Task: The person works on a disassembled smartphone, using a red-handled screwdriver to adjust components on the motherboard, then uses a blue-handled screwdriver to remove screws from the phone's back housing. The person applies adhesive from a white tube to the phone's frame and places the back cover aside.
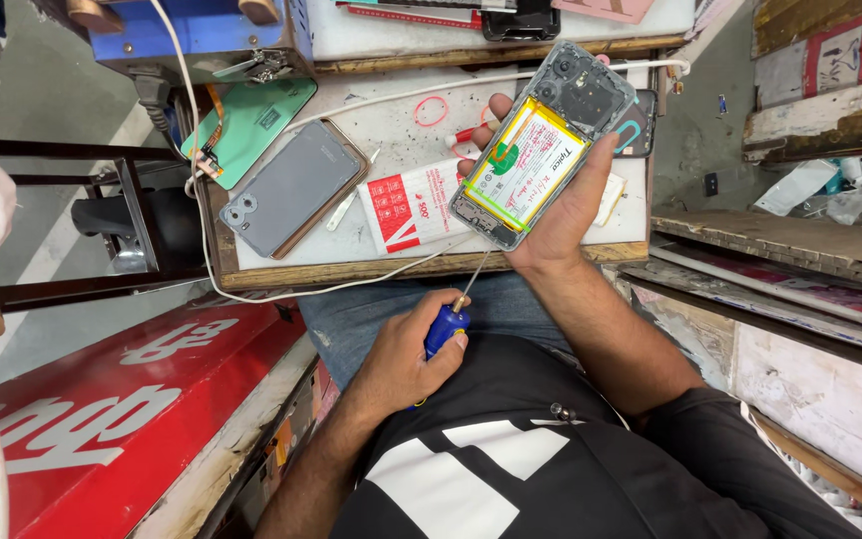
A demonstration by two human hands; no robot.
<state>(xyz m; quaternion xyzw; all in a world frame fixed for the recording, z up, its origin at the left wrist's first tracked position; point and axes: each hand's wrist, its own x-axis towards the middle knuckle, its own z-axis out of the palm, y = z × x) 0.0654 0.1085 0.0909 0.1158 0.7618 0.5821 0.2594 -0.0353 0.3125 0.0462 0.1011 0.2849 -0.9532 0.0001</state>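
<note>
Black shirt with white stripes (511, 469) nearest camera, over lap. Left hand (406, 359) fisted round blue-handled thin-shaft screwdriver (448, 327); shaft slants up-right, tip at lower end of opened phone with yellow-white battery exposed (536, 155). Right hand (561, 205) cradles phone from below, fingers wrapped round both edges; phone long axis runs lower-left to upper-right, above front edge of worn white worktable (401, 150). Left hand nearer. Grey phone back cover (291, 188) toward table's left edge, red-white packet (406, 205) just beside phone, white cable (351, 284) along front edge.
</note>
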